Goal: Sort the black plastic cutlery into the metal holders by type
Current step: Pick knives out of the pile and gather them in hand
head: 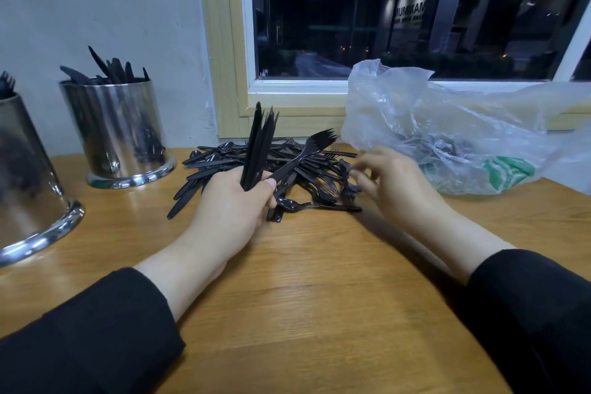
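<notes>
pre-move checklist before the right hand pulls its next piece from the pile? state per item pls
1. Left hand grips its bundle of cutlery upright: ok.
2. Bundle is one type only: not ok, a fork sticks out sideways from the thin upright pieces.
3. Right hand at the pile with fingers by the fork heads: ok; whether it pinches one, cannot tell (blurred).
4. Holder with knives upright, open top within view: ok.
5. Nearer holder shows fork tines at its top; rest cut off: cannot tell.
6. Plastic bag lies right of the pile, apart from the hand: ok.
</notes>
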The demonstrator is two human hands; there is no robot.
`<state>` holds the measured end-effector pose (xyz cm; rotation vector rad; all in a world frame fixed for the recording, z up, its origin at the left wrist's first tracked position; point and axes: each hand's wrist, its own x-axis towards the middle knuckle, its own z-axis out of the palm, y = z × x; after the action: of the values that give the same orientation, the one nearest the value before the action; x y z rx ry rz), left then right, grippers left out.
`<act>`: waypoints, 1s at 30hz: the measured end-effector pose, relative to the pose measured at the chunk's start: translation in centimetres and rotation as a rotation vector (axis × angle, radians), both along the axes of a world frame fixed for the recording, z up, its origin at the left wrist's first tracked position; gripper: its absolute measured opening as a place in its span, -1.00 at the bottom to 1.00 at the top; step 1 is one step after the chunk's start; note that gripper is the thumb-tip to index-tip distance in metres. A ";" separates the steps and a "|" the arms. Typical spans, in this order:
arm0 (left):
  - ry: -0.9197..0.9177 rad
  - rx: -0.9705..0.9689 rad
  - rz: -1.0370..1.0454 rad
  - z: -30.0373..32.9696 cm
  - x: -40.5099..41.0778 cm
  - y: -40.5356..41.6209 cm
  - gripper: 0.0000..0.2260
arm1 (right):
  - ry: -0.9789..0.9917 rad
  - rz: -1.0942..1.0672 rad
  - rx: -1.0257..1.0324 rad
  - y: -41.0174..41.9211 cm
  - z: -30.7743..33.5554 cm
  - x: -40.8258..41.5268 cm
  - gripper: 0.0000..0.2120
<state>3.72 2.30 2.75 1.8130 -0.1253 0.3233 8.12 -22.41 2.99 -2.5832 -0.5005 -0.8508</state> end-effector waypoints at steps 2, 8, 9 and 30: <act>-0.023 -0.006 0.030 0.0 0.2 0.2 -0.87 | -0.134 0.010 0.187 0.2 1.3 -0.8 -0.90; -0.103 -0.013 0.087 0.2 0.3 0.2 -0.86 | -0.158 0.169 0.716 0.8 3.4 -2.1 -0.87; -0.119 0.017 0.101 0.2 0.3 0.2 -0.85 | -0.110 0.191 0.776 1.1 3.4 -2.1 -0.85; -0.024 0.070 -0.004 0.4 -0.7 -0.3 -0.90 | 0.069 0.142 0.695 1.7 2.4 -2.0 -0.89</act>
<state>3.02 2.01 3.19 1.8783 -0.1583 0.3413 6.10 -20.73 5.43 -1.9088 -0.2912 -0.7200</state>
